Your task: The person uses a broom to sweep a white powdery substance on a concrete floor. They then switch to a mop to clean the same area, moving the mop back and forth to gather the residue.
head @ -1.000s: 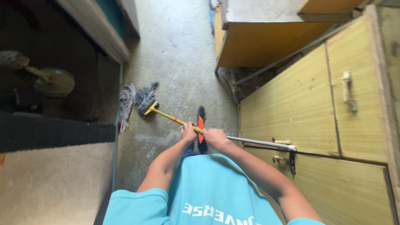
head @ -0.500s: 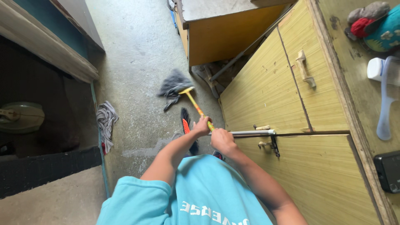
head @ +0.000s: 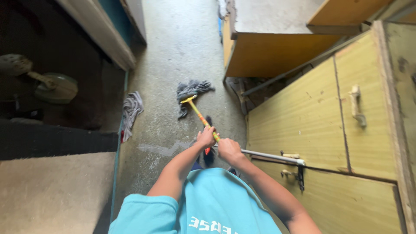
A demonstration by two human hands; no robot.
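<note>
Your shirt (head: 216,203): turquoise, short-sleeved | chest: white block lettering, upside down from the head view | your forearms, left hand (head: 206,137) and right hand (head: 229,150): bare, no gloves, no watch

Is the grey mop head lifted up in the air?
No, the mop head lies spread on the concrete floor, at the end of the handle.

floor (head: 182,47): grey concrete, damp patch | right: yellow wooden cabinets (head: 312,125) | left: dark recess (head: 39,108), contents unclear
</note>
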